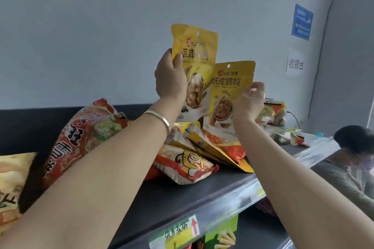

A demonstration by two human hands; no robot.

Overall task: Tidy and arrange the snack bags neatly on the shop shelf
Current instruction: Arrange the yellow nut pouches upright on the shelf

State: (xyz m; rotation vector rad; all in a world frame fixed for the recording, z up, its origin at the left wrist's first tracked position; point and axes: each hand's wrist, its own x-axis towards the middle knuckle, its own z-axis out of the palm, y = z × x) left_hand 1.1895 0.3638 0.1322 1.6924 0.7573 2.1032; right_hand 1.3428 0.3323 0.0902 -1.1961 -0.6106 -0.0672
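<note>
On the dark shelf (182, 204), a pale yellow bag (12, 184) and a big red bag (81, 135) crowd the left. The left hand (171, 79) grips a tall yellow pouch (194, 66) upright above a heap of fallen bags (188, 168). Beside it, the right hand (250, 101) pinches a second yellow pouch (230, 95) by its edge, with the grey wall (101, 36) behind.

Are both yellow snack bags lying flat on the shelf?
No, the left hand grips the higher yellow bag and the right hand pinches the lower yellow bag, both upright.
</note>
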